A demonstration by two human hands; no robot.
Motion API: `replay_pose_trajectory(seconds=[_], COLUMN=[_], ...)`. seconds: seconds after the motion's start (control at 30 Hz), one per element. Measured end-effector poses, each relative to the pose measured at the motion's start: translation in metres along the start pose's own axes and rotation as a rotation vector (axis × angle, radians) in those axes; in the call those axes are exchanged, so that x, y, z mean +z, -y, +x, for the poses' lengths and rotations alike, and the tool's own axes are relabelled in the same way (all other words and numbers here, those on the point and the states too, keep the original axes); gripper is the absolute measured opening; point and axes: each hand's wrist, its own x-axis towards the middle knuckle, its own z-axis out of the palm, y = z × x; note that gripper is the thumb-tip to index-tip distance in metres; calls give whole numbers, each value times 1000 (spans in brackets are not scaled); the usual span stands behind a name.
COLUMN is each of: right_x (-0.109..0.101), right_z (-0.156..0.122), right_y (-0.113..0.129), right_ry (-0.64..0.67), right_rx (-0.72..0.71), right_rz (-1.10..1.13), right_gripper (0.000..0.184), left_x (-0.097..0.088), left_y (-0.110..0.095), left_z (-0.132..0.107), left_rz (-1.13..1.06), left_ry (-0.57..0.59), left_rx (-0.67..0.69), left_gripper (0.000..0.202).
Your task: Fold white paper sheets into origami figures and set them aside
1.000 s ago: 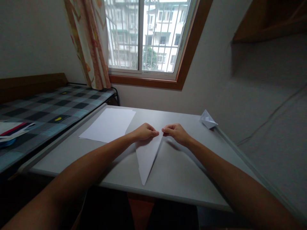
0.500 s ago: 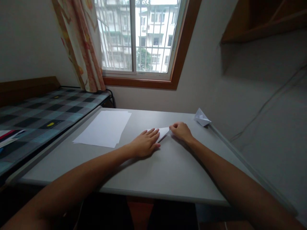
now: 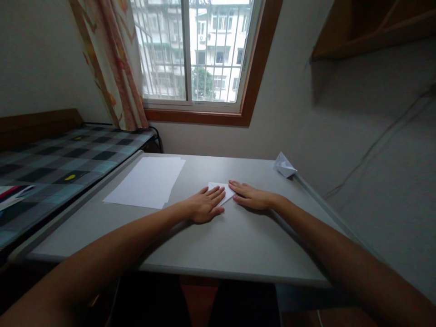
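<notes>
A small folded sheet of white paper (image 3: 227, 192) lies on the light grey table (image 3: 225, 245), partly covered by both hands. My left hand (image 3: 207, 204) rests flat over its left part, fingers spread. From the other side my right hand (image 3: 251, 195) lies with fingers stretched out, their tips on the paper's right edge. A folded paper boat (image 3: 284, 166) stands at the table's far right corner, apart from both hands.
Left of my hands lies a stack of white sheets (image 3: 145, 181). A bed with a checked cover (image 3: 75, 159) adjoins the table's left side. The wall and a window (image 3: 190, 59) stand behind; a wooden shelf (image 3: 374, 41) hangs upper right.
My right hand has opened from a pinch on the paper's right corner and moved left, now lying flat at its edge. The corner is folded in. My left hand stays nearly in place.
</notes>
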Motion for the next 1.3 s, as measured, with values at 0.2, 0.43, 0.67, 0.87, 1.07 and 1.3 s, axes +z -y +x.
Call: replay_pose_trajectory(seconds=[0.2,0.43,0.67,0.87,1.07,1.3], right_x=[6,6,4,3,2,2], right_z=[-6,-7,-7,-2,0,4], right_y=[0,0,1,4,14,17], right_ry=[-56,-58,-175,-368,-451,-456], right_rx=[-17,-9,113,96,-8,-47], right_rz=[-48,-57,-123,-207,-208,-233], right_gripper=[69,73,62,43,33,30], left_x=[1,2,-10,-37,-43,-40], left_y=[1,1,23,54,50,47], left_z=[0,-1,-7,-25,-29,-23], left_rz=[6,-2,36,44,-63,-76], left_ry=[-7,-22,-65,-14,-75,-147], left_rx=[8,16,-70,-262,-269,-173], left_gripper=[67,65,84,93,73,49])
